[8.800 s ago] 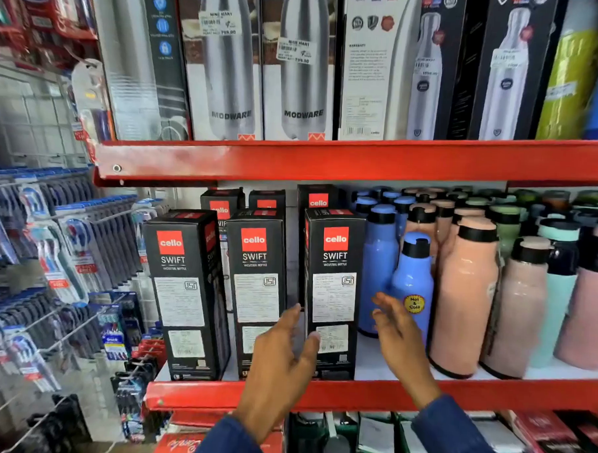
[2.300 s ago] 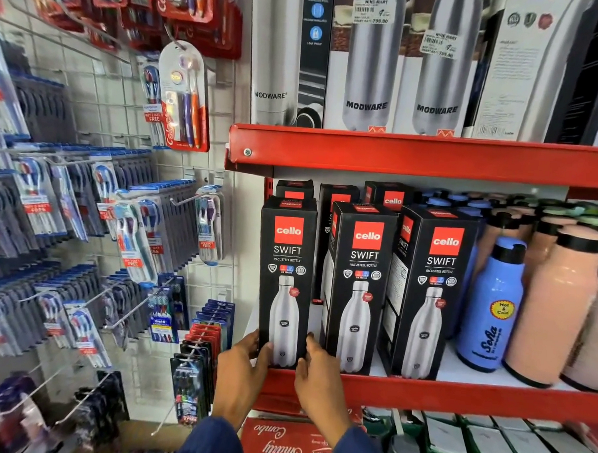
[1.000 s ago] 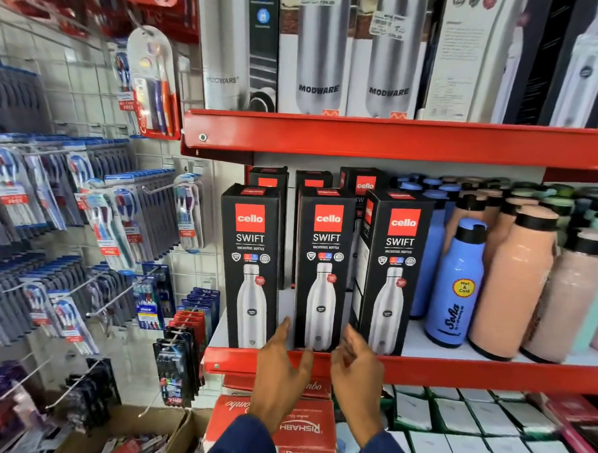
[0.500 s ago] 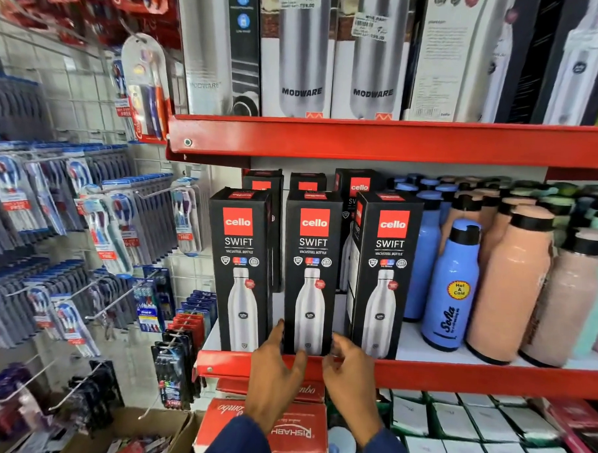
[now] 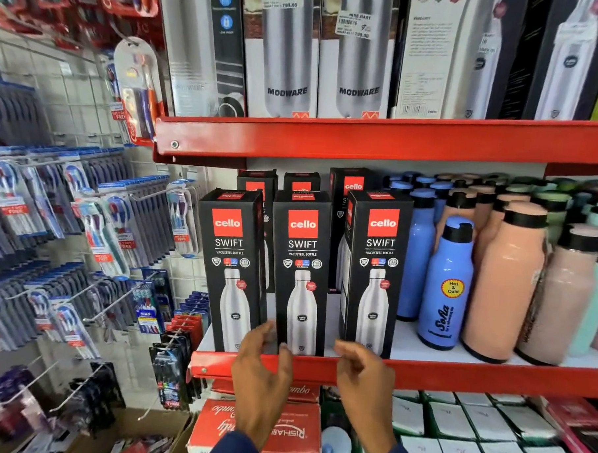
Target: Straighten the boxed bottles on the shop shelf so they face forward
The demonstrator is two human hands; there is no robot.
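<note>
Three black Cello Swift bottle boxes stand upright at the front of the red shelf (image 5: 455,375), their printed fronts facing me: the left box (image 5: 232,268), the middle box (image 5: 300,271) and the right box (image 5: 374,270). More of the same boxes (image 5: 352,186) stand behind them. My left hand (image 5: 260,375) is at the foot of the gap between the left and middle boxes, thumb by the left box, fingers spread and gripping nothing. My right hand (image 5: 366,376) hovers just below the right box's base, fingers loosely curled, holding nothing.
Loose blue (image 5: 447,284), peach (image 5: 504,279) and pink bottles fill the shelf to the right. Tall Modware boxes (image 5: 288,54) stand on the shelf above. Toothbrush packs (image 5: 102,231) hang on a wire grid at left. Red cartons (image 5: 282,431) and white boxes (image 5: 487,433) sit below.
Since 8.8 s ago the three front boxes went from label side to bottle-picture fronts. In the last half second both hands came off the middle box; the right hand shifted right.
</note>
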